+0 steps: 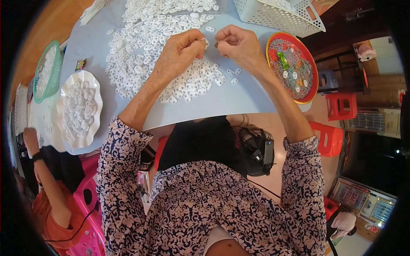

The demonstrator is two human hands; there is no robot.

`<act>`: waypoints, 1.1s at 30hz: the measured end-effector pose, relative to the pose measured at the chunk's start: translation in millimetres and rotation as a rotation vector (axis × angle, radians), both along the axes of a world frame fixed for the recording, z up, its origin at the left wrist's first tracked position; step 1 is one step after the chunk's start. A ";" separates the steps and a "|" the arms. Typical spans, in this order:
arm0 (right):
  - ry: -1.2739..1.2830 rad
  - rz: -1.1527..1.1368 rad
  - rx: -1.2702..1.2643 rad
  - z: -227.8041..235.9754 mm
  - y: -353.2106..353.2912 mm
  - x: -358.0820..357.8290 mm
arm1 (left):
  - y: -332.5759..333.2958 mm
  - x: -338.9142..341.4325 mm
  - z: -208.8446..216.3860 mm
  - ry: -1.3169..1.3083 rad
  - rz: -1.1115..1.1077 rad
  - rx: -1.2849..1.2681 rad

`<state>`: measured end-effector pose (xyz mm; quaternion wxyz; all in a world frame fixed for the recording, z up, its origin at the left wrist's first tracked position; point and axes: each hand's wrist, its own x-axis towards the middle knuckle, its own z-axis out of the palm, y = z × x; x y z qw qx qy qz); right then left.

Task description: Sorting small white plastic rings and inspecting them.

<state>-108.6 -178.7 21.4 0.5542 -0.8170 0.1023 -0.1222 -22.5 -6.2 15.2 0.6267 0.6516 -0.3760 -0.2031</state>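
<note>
At upper centre, the left hand (184,46) is pinching a white piece (206,42), seemingly working it; the right hand (241,46) is holding its fingers curled, grip unclear; next probably needing steady fingertips

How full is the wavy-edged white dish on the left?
Mostly full, it seems: small white pieces cover most of the wavy-edged white dish, leaving its rim bare. Their depth is unclear.

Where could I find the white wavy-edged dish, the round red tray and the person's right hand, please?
White wavy-edged dish (79,141): head view, on its near rim.
Round red tray (313,70): head view, on its right inner wall.
Right hand (244,45): head view, on the middle of the hand.
</note>
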 end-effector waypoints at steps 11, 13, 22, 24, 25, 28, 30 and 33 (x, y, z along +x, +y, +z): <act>-0.205 0.019 0.500 -22.0 20.7 -3.6 | 0.9 1.3 -5.1 -0.008 -0.058 0.031; -0.255 0.026 0.528 -22.0 21.6 -4.1 | 0.8 0.6 -4.5 0.004 -0.077 0.053; -0.300 -0.016 0.553 -23.4 25.5 -2.1 | 0.1 1.1 -7.2 -0.013 -0.060 0.027; -0.328 -0.022 0.562 -24.1 25.9 -1.9 | -0.3 1.6 -8.3 -0.019 -0.060 0.035; -0.328 -0.022 0.562 -24.3 26.0 -1.8 | -0.6 1.7 -8.7 -0.026 -0.061 0.043; -0.324 -0.022 0.535 -24.0 26.8 -1.9 | -1.7 -0.4 -9.6 -0.026 -0.042 0.013; -0.321 -0.023 0.537 -22.8 27.9 -2.4 | -1.3 -1.1 -8.7 -0.020 -0.039 0.015; -0.302 0.004 0.505 -22.0 28.9 -3.6 | -0.5 -1.9 -8.8 -0.022 -0.032 0.006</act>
